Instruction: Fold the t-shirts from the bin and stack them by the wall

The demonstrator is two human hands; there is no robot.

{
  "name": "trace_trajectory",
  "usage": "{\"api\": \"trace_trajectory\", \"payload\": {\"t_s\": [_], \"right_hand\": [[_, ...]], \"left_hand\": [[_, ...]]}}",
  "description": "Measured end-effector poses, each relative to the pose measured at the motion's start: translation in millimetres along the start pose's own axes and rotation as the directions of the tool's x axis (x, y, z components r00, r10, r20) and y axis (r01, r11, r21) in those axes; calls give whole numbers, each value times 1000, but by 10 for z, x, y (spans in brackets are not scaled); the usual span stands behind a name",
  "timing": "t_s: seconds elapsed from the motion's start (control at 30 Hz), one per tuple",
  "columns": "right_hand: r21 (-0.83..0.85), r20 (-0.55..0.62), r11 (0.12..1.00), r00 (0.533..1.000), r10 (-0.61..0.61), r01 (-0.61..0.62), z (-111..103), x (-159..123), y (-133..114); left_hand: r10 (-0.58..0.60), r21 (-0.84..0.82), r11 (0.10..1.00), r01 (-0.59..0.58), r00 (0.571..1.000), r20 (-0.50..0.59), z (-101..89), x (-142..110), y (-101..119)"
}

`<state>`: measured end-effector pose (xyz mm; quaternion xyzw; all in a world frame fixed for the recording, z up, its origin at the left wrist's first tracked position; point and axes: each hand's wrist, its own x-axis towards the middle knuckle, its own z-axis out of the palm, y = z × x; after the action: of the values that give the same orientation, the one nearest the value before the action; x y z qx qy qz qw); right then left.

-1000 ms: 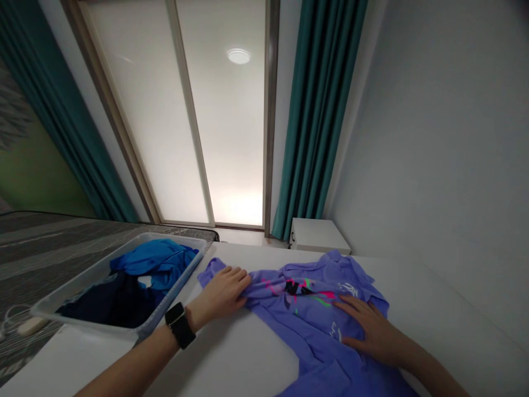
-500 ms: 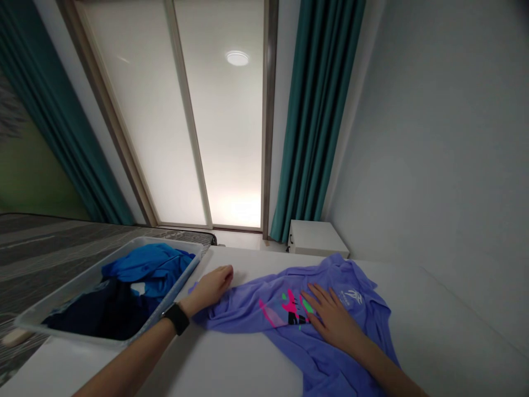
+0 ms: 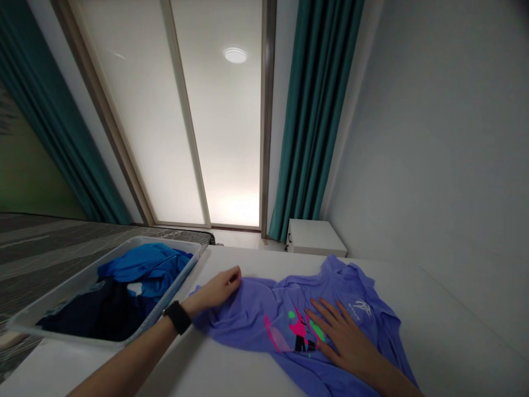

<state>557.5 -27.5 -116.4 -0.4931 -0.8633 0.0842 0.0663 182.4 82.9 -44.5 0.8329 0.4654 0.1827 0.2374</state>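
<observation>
A purple T-shirt [image 3: 256, 314] lies crosswise on the white table, its collar end at the right and its lower end at the left. Pink, green and black print shows on its front, with a small white logo near the neck. My left hand [image 3: 221, 288], below a black watch, is closed at the shirt's far edge on the left; cloth appears pinched in the fingers, though the fingertips are hidden. My right hand [image 3: 343, 333] lies flat on the shirt between the print and the logo, fingers spread.
A translucent plastic bin [image 3: 20, 321] stands at the left, holding blue and dark clothes [image 3: 152, 267]. Beyond the table's far edge is a small white cabinet [image 3: 316, 237]. Teal curtains [image 3: 318, 121] flank a frosted sliding door [image 3: 223, 138]. A grey wall rises at the right.
My right hand has slid right and nearer to me, and the shirt's printed part has shifted with it. My left hand has moved slightly right, and the cloth beside it has spread wider.
</observation>
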Motion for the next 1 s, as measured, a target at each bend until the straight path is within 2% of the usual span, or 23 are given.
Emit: {"api": "trace_trajectory", "payload": {"t_s": [0.07,0.1,0.17,0.23,0.3,0.33,0.37,0.43,0.53,0.63,0.7,0.8,0.9,0.93,1.0], "right_hand": [[-10,-12,1000,1000,-9,9,26,6,6],[-16,-13,1000,1000,-11,11,40,8,12],[-25,-11,1000,1000,-15,15,67,9,30],[-24,-16,1000,1000,-20,19,89,-1,51],[-16,-26,1000,999,-20,20,102,-25,64],[-12,-33,1000,999,-15,15,103,-39,64],[-8,-38,1000,999,-9,9,99,-53,58],[2,-50,1000,999,7,-7,75,-64,30],[47,-115,995,989,90,-86,-10,18,-25],[96,-225,978,953,205,-188,-118,258,-35],[82,-273,978,939,208,-192,-171,461,-1],[14,-278,990,950,142,-144,-189,713,84],[-67,-243,991,965,99,-118,-137,852,189],[-87,-240,988,965,104,-128,-114,883,230],[-117,-233,978,962,142,-173,-70,940,324]], "left_hand": [[-73,-119,991,60,991,-111,-164,117,-1],[-83,-124,990,63,983,-164,-240,185,-15],[-49,-11,999,48,959,-280,-348,322,-62],[39,187,982,25,943,-330,-380,439,-122],[115,339,941,-10,950,-291,-355,516,-187],[120,365,931,-15,956,-266,-335,534,-223],[94,364,931,2,965,-245,-315,538,-262],[-30,329,939,102,976,-217,-284,500,-355],[-186,319,922,219,974,-132,-242,343,-511],[-155,355,919,168,986,-66,-134,150,-626],[-116,357,925,133,991,-68,-31,60,-649],[-169,193,960,205,967,-189,75,19,-603],[-317,-132,948,290,901,-295,23,57,-512],[-377,-247,917,313,882,-281,-28,76,-484],[-491,-483,798,361,854,-172,-152,108,-442]]}}
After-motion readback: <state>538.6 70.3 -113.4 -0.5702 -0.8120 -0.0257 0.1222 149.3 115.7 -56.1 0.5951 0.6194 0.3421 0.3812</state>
